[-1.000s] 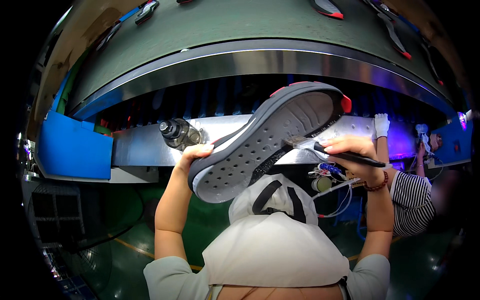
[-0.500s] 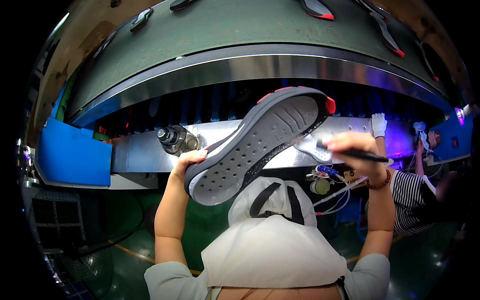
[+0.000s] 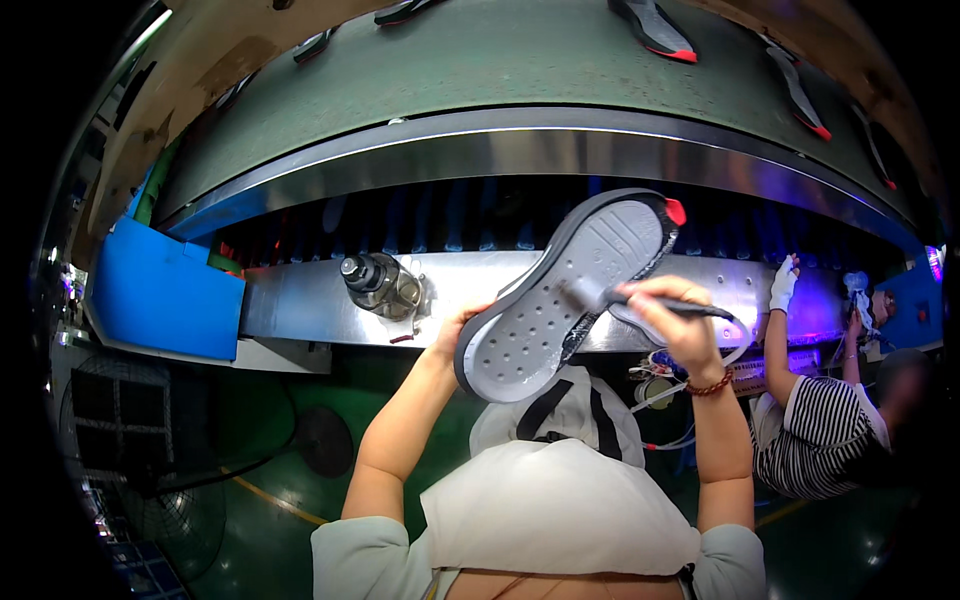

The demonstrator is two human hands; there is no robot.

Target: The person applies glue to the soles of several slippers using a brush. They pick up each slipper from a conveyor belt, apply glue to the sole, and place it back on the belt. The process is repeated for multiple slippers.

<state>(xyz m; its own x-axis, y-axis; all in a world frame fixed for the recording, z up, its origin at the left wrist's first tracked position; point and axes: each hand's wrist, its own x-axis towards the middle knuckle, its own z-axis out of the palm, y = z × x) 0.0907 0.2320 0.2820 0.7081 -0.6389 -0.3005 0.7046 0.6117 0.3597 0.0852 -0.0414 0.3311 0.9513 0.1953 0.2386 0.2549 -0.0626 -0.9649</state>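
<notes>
A grey shoe sole [image 3: 525,325] with a dark rim and a red toe tip is held up slantwise, its pitted inner face showing. My left hand [image 3: 458,328] grips its rim on the left, near the heel end; part of the fingers is hidden behind it. In my right hand [image 3: 682,318] is a brush with a black handle [image 3: 690,307]. Its blurred bristles [image 3: 583,292] touch the sole's inner face near the middle. Wet-looking white streaks show along the sole's right rim. Partly behind my right hand, a pale sole-shaped piece [image 3: 640,322] lies on the metal ledge.
A clear bottle with a black top [image 3: 378,284] stands on the metal ledge [image 3: 300,305] at left. Beyond, a green conveyor belt [image 3: 500,75] carries several soles. A blue box [image 3: 165,300] bounds the left. At right, a co-worker in stripes [image 3: 825,430] reaches a gloved hand [image 3: 784,285] to the ledge.
The sole's heel end has swung right and the sole looks smaller. The brush has gone from the sole's right rim onto its inner face. The whole view has shifted a little.
</notes>
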